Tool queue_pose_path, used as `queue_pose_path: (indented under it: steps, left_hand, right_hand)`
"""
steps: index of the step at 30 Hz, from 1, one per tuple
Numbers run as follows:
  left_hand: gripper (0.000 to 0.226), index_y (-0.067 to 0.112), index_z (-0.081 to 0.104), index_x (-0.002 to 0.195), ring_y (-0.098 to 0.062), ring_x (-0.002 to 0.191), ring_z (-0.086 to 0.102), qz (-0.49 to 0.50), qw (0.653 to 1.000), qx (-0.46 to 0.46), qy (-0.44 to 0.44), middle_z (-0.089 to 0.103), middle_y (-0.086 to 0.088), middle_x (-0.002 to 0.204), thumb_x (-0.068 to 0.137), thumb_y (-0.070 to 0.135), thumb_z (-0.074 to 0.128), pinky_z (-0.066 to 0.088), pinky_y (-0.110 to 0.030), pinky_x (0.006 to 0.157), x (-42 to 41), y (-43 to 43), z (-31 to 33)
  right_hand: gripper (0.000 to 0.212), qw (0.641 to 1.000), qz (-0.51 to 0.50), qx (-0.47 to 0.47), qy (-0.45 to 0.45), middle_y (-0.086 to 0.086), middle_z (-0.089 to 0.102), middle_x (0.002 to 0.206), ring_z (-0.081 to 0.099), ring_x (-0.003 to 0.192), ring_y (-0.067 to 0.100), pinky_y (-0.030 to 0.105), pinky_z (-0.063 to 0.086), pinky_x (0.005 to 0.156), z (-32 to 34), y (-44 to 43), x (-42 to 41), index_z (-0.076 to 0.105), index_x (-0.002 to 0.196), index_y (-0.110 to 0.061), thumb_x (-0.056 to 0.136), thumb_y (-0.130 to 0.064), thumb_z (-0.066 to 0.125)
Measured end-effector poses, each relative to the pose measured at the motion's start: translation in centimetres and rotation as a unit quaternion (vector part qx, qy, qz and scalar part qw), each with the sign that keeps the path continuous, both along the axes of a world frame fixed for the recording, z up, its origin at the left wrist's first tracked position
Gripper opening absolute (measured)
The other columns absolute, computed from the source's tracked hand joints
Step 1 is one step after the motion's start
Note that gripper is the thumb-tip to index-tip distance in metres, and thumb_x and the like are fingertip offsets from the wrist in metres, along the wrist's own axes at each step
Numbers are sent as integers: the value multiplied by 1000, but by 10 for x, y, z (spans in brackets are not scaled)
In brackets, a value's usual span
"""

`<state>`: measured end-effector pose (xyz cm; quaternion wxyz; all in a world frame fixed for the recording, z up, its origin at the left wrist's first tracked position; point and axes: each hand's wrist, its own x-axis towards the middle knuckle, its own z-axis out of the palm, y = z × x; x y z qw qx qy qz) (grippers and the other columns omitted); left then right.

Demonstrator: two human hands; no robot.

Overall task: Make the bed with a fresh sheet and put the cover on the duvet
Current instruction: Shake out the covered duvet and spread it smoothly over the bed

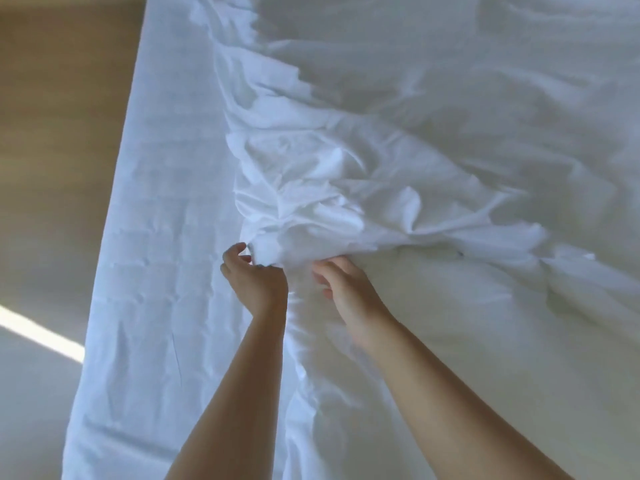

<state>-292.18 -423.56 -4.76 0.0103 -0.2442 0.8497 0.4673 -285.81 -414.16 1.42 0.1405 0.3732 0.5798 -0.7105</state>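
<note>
Right now my left grip (254, 277) is closed on a bunched fold of the duvet cover (311, 188), fingers curled in and thumb raised against the cloth. Just beside it, my right grip (346, 289) curls into the same gathered edge, where the cover meets the duvet (467, 341). Those fingertips sink into the fabric, so I cannot see exactly how much cloth they have. The two grips are close together but not touching, and both forearms reach up from the bottom of the view.

The white cover is heaped in a crumpled ridge that runs from the top of the view down to my hands, and it spreads in loose wrinkles away to the right. Below that ridge the duvet lies bare and off-white on the bed, with my right forearm over it. Along the left side the fresh sheet (156, 237) lies flat on the mattress, marked by faint fold lines, and its edge hangs beside the brown floor (52, 133). A bright strip of sunlight (38, 332) crosses the floor near the lower left.
</note>
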Motion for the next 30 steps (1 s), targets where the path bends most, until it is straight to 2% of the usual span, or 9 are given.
queue_pose_path:
  steps: [4,7,11,15,19,22,25,28,30]
  left_hand:
    - [38,14,46,115,-11,73,55,73,992,84,-54,54,4,94,79,2,48,40,-21,56,-19,-3,-21]
    - [25,12,48,107,-19,75,57,102,973,147,-146,58,2,88,82,16,51,40,-26,55,-23,-4,-40]
    - [26,12,52,97,-23,77,59,44,940,182,-287,61,-4,87,84,33,56,44,-30,60,-9,-14,-55]
    - [46,18,61,89,-20,82,61,-91,873,272,-395,65,1,92,64,55,54,47,-33,78,31,-36,-37]
    - [25,33,66,79,-17,65,71,-89,896,292,-324,73,4,77,67,50,53,57,-32,61,83,-67,-2]
    - [13,41,51,82,-3,60,62,-199,959,106,-170,65,15,75,71,42,45,48,-21,47,133,-95,23]
    - [24,43,41,105,-5,80,57,-381,908,-108,-139,52,23,93,82,47,44,38,-23,57,200,-105,37]
    - [29,26,42,120,-13,102,53,-474,841,-155,-211,45,11,114,93,39,44,43,-25,74,239,-87,22]
    - [29,22,47,120,-16,106,51,-414,884,-91,-196,46,8,112,92,32,50,44,-28,81,233,-78,13]
  right_hand:
    - [32,987,-120,-103,-32,18,54,125,50,117,28,29,43,83,-16,-16,-31,63,99,-4,86,-33,63]
    - [31,953,-227,-202,3,20,56,125,48,121,31,38,37,106,-21,-23,-43,59,117,-17,88,-29,62]
    - [28,914,-281,-278,90,6,64,117,61,109,21,35,45,98,-29,-33,-53,60,117,-11,91,-21,58]
    - [25,959,-184,-216,27,11,66,109,61,107,26,40,46,100,-38,-48,-31,65,107,-6,85,-18,62]
    - [19,984,13,-117,-137,7,67,93,64,89,25,34,48,70,-23,-80,9,65,94,-15,86,-32,63]
    - [22,965,-95,-228,-87,5,70,90,67,81,18,31,50,64,2,-89,62,73,91,-15,83,-33,64]
    - [44,911,-231,-335,-68,18,69,101,68,88,26,32,54,71,30,-92,146,71,105,-1,73,-31,68]
    - [41,911,-312,-255,-92,22,61,123,58,115,31,42,43,102,29,-92,193,56,126,1,91,-19,49]
    - [37,925,-322,-182,-91,19,61,124,57,117,29,44,39,106,23,-92,189,55,127,-2,92,-12,48]
